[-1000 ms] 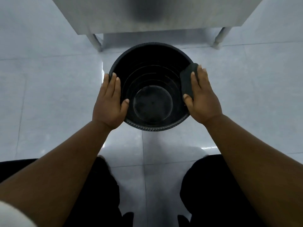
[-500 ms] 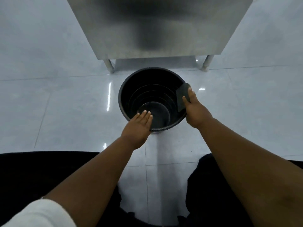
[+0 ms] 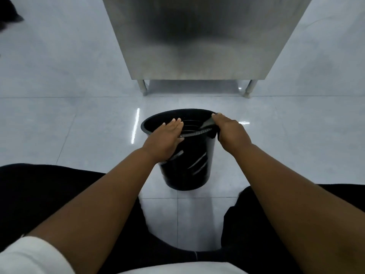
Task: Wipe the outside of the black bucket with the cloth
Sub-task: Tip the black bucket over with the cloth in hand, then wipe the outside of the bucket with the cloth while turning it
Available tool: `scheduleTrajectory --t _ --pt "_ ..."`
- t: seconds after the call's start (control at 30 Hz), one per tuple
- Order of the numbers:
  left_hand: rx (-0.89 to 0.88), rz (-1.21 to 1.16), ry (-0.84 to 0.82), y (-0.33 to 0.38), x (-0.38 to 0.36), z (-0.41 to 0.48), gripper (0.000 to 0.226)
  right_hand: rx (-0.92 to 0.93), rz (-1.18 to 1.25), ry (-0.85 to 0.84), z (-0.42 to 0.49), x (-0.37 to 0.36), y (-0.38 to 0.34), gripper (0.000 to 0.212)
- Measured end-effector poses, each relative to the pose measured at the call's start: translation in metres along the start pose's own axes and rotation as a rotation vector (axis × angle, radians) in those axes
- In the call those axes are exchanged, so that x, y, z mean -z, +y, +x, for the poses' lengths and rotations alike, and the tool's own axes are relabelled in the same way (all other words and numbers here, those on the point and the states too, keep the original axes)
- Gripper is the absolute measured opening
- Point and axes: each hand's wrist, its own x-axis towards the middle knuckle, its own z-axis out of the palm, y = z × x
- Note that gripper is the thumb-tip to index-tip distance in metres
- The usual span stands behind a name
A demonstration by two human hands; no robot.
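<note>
The round black plastic bucket (image 3: 185, 163) stands on the pale glossy tiled floor (image 3: 79, 125) before a stainless steel cabinet (image 3: 197, 46). Compared with a second ago, the view has drawn back from looking straight down, so the bucket's outer wall now shows. The left hand (image 3: 166, 138) has moved to lie flat across the near rim. The right hand (image 3: 230, 131) presses the dark cloth (image 3: 214, 133) over the right rim; outside wiping looks ready to begin. The bucket's inside appears empty.

A pale glossy tiled floor (image 3: 79, 123) bears the upright black bucket (image 3: 187, 171) near a steel cabinet (image 3: 197, 46) on legs.
</note>
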Motion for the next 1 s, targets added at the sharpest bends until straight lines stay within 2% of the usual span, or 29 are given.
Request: scheduleTrajectory --t 0.17,0.37,0.57,0.77,1.0 --pt "0.063 -0.096 0.021 -0.005 0.002 -0.001 0.055 -0.065 0.083 0.018 -0.025 -0.001 -0.035 0.074" --pt "0.213 -0.314 -0.078 -0.021 0.010 0.000 0.047 -0.036 0.061 -0.011 -0.044 -0.014 -0.064 0.074" --pt "0.232 -0.439 -0.176 -0.039 -0.002 0.007 0.053 -0.020 -0.134 -0.082 -0.054 -0.029 -0.082 0.076" --pt "0.225 -0.369 -0.139 -0.050 -0.032 0.017 0.054 0.001 -0.243 -0.222 -0.061 -0.052 -0.086 0.075" --pt "0.155 -0.115 0.043 -0.050 -0.052 0.031 0.056 -0.012 -0.199 -0.063 -0.049 -0.083 -0.077 0.061"
